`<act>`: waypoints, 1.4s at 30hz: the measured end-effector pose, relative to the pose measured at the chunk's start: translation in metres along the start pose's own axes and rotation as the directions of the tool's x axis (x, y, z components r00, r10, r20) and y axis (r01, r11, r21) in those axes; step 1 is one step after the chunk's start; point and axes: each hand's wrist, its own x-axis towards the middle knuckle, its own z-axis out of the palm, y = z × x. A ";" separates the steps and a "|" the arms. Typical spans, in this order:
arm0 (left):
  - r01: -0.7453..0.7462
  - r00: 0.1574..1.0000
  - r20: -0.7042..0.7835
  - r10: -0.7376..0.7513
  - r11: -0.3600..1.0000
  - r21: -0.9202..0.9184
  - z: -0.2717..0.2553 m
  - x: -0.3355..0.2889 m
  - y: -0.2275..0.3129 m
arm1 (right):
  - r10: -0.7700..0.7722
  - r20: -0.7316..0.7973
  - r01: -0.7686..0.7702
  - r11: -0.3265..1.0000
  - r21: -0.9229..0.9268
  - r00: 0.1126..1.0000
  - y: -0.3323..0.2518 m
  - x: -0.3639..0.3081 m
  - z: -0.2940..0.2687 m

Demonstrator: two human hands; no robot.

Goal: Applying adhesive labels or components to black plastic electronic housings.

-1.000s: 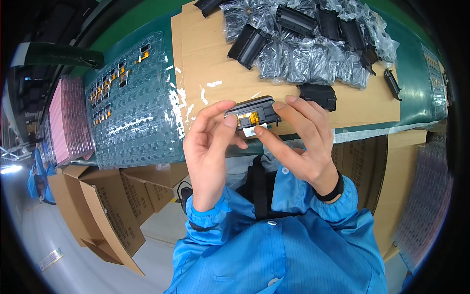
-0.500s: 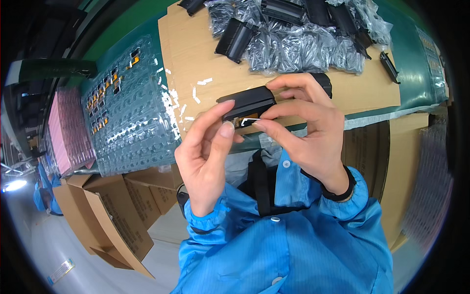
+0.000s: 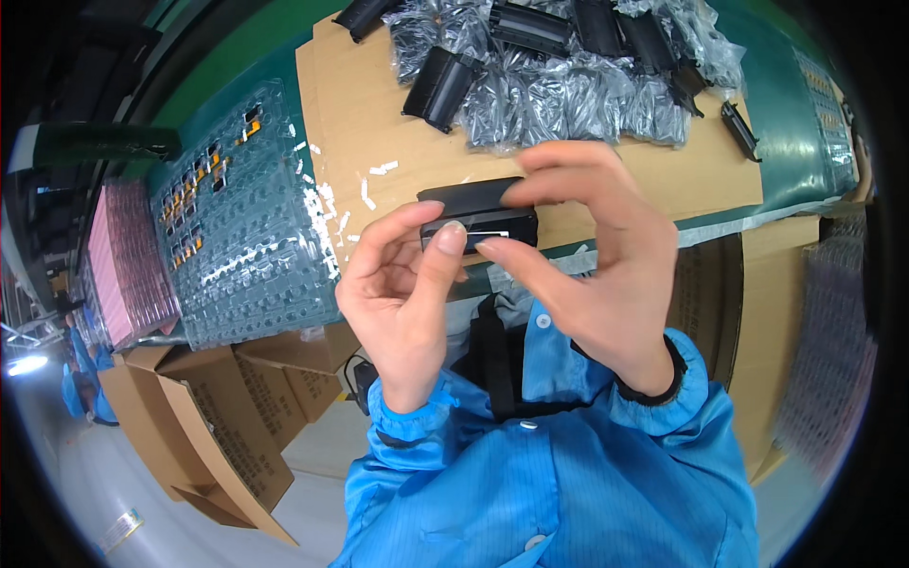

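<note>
Held up over the near edge of the cardboard sheet is a black plastic housing (image 3: 476, 197), its long side running left to right. My left hand (image 3: 396, 284) grips its left end, fingertips on the upper edge and thumb pressed on the near face. On its right part, my right hand (image 3: 611, 251) has fingers at the upper right corner and the thumb at the near lower edge. A small dark piece with a white edge strip (image 3: 490, 234) lies against the near face between both thumbs. The fingers partly cover how it sits there.
More black housings (image 3: 441, 88) and clear plastic bags (image 3: 568, 102) lie on the cardboard sheet (image 3: 379, 142). White paper bits (image 3: 327, 210) are scattered at its left edge, beside a clear tray (image 3: 237, 275) of small orange-and-black parts. An opened carton (image 3: 222, 417) stands lower left.
My right thumb and index finger have spread apart from their pinch on the white-edged piece, which now lies against the housing. The housing's near face has tilted more into sight.
</note>
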 end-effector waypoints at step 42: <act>-0.264 0.964 0.085 0.252 0.944 0.198 -0.050 0.013 -0.009 | 0.416 0.254 -0.485 0.691 0.536 0.873 0.024 0.228 -0.051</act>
